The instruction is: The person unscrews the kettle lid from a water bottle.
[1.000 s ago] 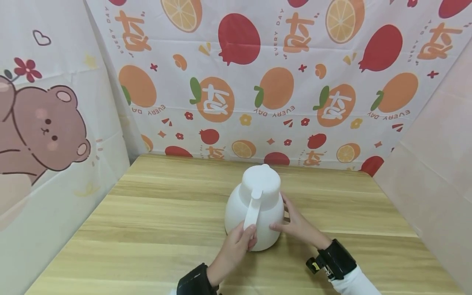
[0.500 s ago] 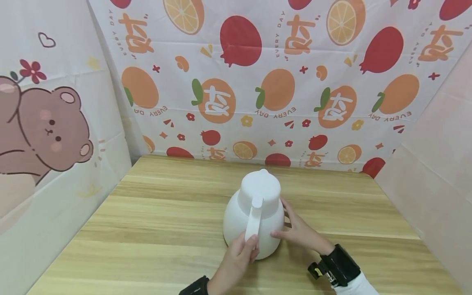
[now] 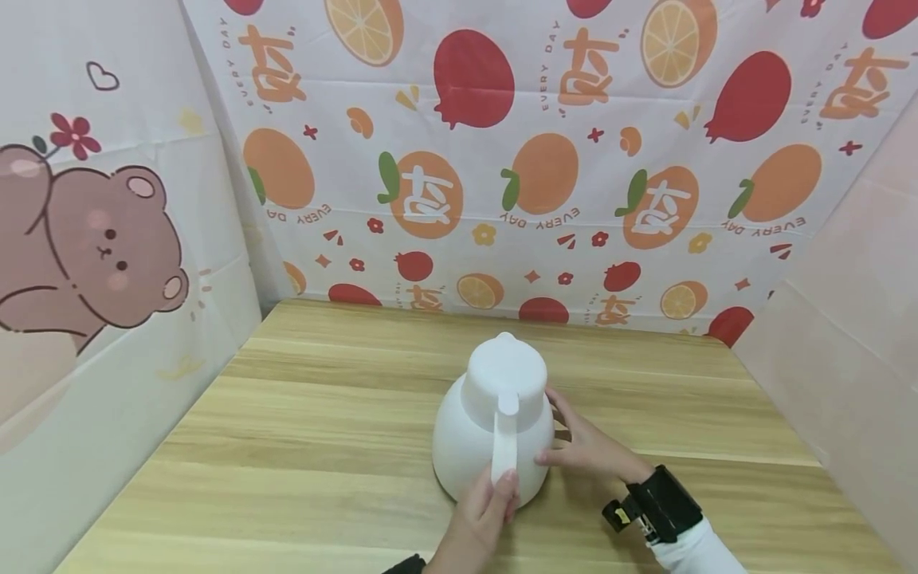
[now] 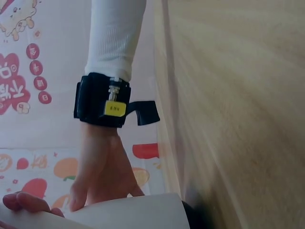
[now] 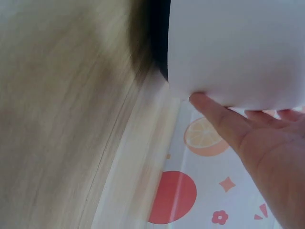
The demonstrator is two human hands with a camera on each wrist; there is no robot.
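A white thermal jug point(image 3: 459, 438) stands upright on the wooden table, its lid on top and its handle point(image 3: 505, 446) facing the person. My left hand point(image 3: 482, 514) grips the lower part of this handle, thumb on the near side. On the jug's right side rests my right hand point(image 3: 584, 448), fingers spread along the body and thumb toward the front. The right wrist view has the fingers point(image 5: 221, 117) fairly straight against the white wall point(image 5: 233, 52), above a dark base. In the left wrist view, the left hand's curled fingertips point(image 4: 31, 202) show at the lower left.
The wooden table point(image 3: 301, 430) spreads around the jug on all sides. Behind it hangs a fruit-print cloth point(image 3: 473, 183), with a bear-print cloth point(image 3: 115, 247) on the left and a pale cloth point(image 3: 853, 319) on the right. Both wrists wear black straps.
The jug has shifted a little toward the person, and its handle has swung slightly to the right, with my left hand following. The right hand stays against its side. The head view has shifted slightly.
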